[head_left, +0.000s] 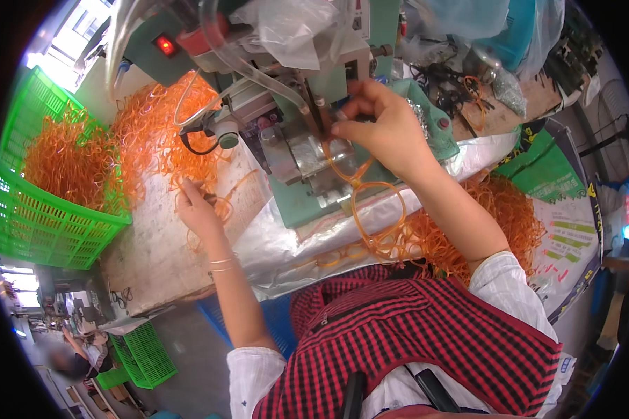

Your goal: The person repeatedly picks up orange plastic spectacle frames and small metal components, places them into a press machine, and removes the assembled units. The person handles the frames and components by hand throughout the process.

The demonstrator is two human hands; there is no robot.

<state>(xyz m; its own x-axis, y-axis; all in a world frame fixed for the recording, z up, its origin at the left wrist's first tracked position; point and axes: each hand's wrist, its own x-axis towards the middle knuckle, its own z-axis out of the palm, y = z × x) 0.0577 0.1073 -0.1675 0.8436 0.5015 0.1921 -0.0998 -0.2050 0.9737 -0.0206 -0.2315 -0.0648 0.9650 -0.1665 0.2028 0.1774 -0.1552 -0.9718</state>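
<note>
Right hand [391, 129] was seen at machine [297, 209], fingers slightly parted; hold on orange loop [357, 183] unconfirmed. Orange strand [225, 204] was pinched by left hand [201, 213], fingers nearly closed.

Our left forearm [241, 300] is stretched forward from the lower edge, and at its end the left hand [201, 211] keeps its fingers bent inward near the thumb. Our right forearm [461, 216] crosses diagonally toward the upper left, where the right hand [390, 127] is higher, its thumb and curved forefinger pointing leftward, their tips close together.
</note>
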